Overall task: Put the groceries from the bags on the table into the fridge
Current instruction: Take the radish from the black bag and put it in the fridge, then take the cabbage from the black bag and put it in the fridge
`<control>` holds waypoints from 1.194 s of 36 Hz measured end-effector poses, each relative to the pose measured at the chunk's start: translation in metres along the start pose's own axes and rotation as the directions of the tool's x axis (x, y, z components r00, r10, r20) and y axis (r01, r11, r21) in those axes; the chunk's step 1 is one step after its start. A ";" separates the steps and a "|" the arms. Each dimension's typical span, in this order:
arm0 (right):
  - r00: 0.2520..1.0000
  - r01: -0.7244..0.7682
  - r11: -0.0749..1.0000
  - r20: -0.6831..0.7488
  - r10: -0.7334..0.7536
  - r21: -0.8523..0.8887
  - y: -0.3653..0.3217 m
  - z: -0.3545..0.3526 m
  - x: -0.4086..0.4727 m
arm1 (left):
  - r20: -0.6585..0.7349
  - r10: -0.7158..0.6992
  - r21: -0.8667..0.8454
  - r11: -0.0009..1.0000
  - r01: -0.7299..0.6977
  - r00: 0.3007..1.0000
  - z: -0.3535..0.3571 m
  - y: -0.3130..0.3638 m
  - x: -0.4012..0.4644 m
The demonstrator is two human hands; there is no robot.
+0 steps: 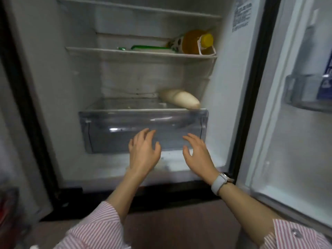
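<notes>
Radish (180, 98) lies above both empty hands, left hand (143, 150), right hand (197, 151).

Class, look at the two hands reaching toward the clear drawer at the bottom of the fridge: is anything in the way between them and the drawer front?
Nothing visible is. The left hand and right hand are open and empty in front of the clear drawer, with no item between. The white radish lies above the drawer, at its right back.
</notes>
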State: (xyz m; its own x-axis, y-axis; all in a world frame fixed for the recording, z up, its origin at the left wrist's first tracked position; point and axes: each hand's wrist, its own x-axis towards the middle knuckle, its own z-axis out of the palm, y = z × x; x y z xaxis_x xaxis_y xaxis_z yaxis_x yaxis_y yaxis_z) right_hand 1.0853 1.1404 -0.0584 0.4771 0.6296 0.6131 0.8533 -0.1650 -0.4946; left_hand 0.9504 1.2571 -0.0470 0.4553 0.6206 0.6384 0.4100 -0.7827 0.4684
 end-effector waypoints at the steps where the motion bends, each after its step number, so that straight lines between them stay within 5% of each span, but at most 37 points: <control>1: 1.000 -0.010 0.999 0.009 0.009 0.034 -0.004 0.002 -0.021 | 0.012 -0.011 0.003 1.000 0.011 1.000 -0.002 -0.002 -0.023; 9: 0.963 0.007 0.985 0.264 -0.053 0.174 -0.044 0.029 -0.179 | 0.101 -0.178 0.113 0.980 0.166 0.979 -0.037 -0.032 -0.217; 15: 0.837 0.090 0.992 0.534 -0.122 0.086 -0.083 0.065 -0.267 | 0.156 -0.302 0.357 0.905 0.231 0.941 -0.097 -0.072 -0.331; 22: 0.586 0.277 0.931 0.725 -0.361 0.239 -0.203 0.121 -0.365 | -0.004 -0.639 0.501 0.664 0.555 0.769 -0.220 -0.122 -0.483; 27: 0.400 0.342 0.827 0.728 -0.557 0.445 -0.336 0.166 -0.449 | -0.182 -0.779 0.531 0.436 0.727 0.600 -0.340 -0.149 -0.594; 38: 0.074 0.387 0.524 0.540 -0.838 0.759 -0.620 0.207 -0.672 | -0.516 -0.842 0.402 -0.076 0.913 0.157 -0.599 -0.152 -0.827; 43: -0.070 0.360 0.409 0.461 -0.884 0.839 -0.716 0.214 -0.737 | -0.641 -0.766 0.295 -0.189 0.937 0.047 -0.675 -0.154 -0.887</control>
State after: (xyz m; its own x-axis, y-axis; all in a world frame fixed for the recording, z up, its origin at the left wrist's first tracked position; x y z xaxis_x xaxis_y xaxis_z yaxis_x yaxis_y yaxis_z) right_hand 0.0775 0.9566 -0.2880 -0.8853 0.4518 0.1100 0.3443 0.7959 -0.4981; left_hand -0.0496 0.7950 -0.2733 -0.7993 0.5976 0.0630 0.5819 0.7437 0.3291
